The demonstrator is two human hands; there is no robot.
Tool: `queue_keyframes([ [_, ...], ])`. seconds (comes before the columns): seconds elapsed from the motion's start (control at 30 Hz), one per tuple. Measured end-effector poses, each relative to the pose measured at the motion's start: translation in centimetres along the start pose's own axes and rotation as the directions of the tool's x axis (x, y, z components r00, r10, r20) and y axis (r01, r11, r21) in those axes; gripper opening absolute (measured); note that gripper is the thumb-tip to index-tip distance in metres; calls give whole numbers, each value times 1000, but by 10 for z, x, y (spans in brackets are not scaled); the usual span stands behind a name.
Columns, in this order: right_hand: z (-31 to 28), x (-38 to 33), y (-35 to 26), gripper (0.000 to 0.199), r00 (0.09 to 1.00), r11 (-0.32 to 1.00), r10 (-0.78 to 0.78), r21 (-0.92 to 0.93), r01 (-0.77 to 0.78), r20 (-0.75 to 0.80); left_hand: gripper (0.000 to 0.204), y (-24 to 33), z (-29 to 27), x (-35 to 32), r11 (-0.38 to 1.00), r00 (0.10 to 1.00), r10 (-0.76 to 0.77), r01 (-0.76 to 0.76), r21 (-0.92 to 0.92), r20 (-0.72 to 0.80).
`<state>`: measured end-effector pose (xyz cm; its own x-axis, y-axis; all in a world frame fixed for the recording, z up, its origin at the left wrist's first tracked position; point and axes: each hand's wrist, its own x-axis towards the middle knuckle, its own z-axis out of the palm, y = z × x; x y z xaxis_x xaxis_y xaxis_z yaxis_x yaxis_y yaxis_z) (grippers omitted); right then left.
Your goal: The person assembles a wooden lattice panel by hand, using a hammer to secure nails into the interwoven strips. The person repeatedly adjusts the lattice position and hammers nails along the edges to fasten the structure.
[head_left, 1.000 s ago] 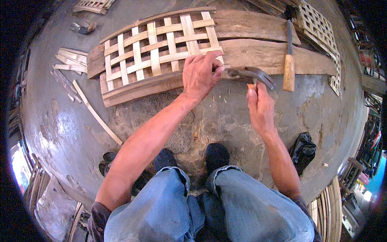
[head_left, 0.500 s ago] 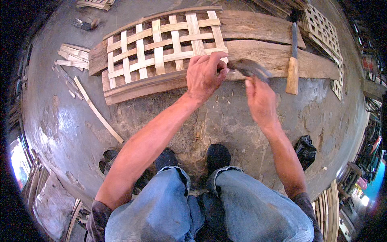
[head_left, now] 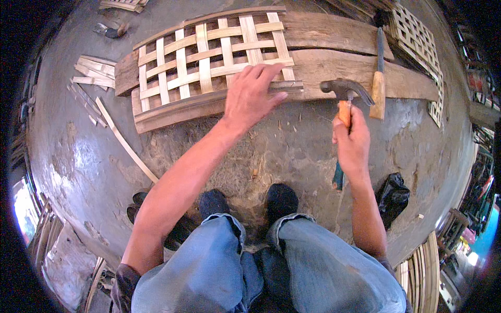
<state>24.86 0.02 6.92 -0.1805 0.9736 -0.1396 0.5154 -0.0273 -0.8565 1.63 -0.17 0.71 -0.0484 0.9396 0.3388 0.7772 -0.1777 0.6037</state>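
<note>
Moved right since the earlier frame, the hammer is now clear of the woven panel, your right hand wrapped around its handle. Your left hand has loosened, thumb and fingers apart, over the panel's near edge. The panel covers the left part of the wooden planks; a wood-handled tool crosses their near edge farther right.

Even light inside a black, grainy fisheye rim
Glare whitens the floor at left; a bright opening at the lower left edge is washed out.
</note>
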Motion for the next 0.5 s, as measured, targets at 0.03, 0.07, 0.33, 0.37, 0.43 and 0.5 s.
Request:
queue_keyframes([
  [0.03, -5, -4, -5, 29, 999, 995, 35, 88, -36, 9, 51, -4, -2, -4, 999, 998, 35, -37, 37, 43],
  [0.07, -5, -9, 0, 30, 998, 997, 0, 77, 4, -59, 51, -10, -4, -9, 994, 994, 68, -75, 74, 86],
  [0.33, -2, -13, 11, 27, 998, 995, 47, -93, -44, 34, 43, -13, -5, -11, 983, 981, 117, -136, 122, 153],
  [0.37, 3, -9, 11, 28, 997, 995, 54, -87, -50, 52, 41, -14, -4, -11, 982, 981, 118, -138, 129, 154],
  [0.43, 8, -3, 12, 28, 997, 997, 31, -79, -26, 74, 39, -12, -5, -8, 980, 979, 131, -152, 132, 155],
  [0.5, 13, 0, 15, 25, 996, 997, -21, -74, 28, 88, 37, -12, -7, -8, 978, 976, 147, -168, 123, 160],
])
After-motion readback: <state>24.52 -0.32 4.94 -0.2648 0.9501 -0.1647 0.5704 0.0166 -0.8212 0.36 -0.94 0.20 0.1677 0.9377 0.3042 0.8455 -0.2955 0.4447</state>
